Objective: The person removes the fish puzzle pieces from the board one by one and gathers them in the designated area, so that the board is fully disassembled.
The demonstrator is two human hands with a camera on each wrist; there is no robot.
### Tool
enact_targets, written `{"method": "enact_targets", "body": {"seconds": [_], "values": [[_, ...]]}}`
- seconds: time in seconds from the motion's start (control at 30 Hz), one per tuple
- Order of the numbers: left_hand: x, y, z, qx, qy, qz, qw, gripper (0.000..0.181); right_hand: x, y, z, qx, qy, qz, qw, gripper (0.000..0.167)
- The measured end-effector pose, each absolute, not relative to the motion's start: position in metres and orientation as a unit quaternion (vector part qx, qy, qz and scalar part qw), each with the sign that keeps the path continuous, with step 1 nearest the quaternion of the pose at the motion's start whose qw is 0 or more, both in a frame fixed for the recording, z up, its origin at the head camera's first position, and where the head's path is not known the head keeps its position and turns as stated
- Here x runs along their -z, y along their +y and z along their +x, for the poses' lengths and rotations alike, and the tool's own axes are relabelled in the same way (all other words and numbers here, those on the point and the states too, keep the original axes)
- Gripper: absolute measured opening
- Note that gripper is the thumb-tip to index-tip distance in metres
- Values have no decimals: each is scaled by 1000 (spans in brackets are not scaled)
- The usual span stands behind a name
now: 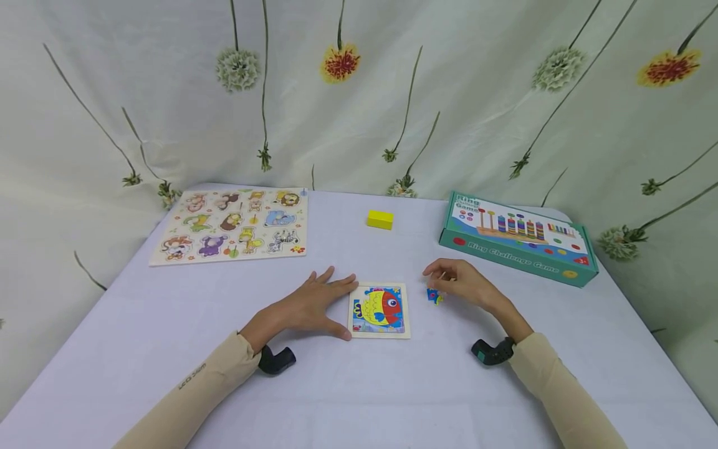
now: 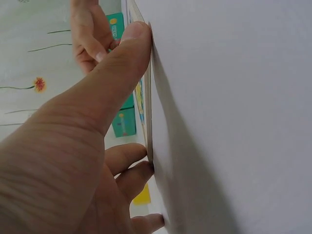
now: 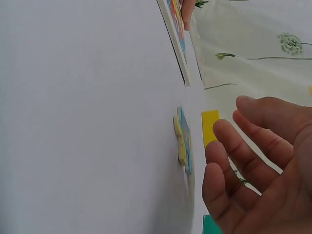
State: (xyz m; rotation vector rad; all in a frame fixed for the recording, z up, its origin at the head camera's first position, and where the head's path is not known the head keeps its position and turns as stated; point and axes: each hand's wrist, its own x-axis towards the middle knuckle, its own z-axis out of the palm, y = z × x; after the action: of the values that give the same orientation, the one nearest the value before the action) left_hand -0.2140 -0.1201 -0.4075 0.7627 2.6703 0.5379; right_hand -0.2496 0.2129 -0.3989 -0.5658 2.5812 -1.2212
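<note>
A small square wooden fish puzzle (image 1: 407, 312) lies on the table, its coloured fish picture inside a pale frame. My left hand (image 1: 314, 307) is spread along its left side, with thumb and fingertips touching the frame's edge; the left wrist view shows the thumb (image 2: 135, 36) at one corner. To the right of the puzzle lies a loose blue and yellow puzzle piece (image 1: 434, 295). Over this piece hovers my right hand (image 1: 462, 282), fingers loosely bent and holding nothing. In the right wrist view, a gap separates the fingers from the piece (image 3: 183, 141).
A yellow block (image 1: 380, 219) sits farther back, behind the puzzle. At the back left lies a large animal puzzle board (image 1: 247, 221). The green Ring Challenge Game box (image 1: 518, 240) stands at the back right. A flowered cloth (image 1: 359, 125) hangs behind the table.
</note>
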Motion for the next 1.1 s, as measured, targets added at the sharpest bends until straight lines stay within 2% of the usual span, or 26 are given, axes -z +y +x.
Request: {"method": "enact_targets", "body": {"seconds": [0.2,0.53,1.1], "values": [[408,-120,-214,-190,932,268,155,100,396,197,-252,424,865,-250,101,31],[409,-119,-215,-184,933,267,155,100,395,166,-253,407,853,-289,152,42],[407,-120,-215,-183,933,267,160,100,403,136,-262,389,842,-326,183,41]]}}
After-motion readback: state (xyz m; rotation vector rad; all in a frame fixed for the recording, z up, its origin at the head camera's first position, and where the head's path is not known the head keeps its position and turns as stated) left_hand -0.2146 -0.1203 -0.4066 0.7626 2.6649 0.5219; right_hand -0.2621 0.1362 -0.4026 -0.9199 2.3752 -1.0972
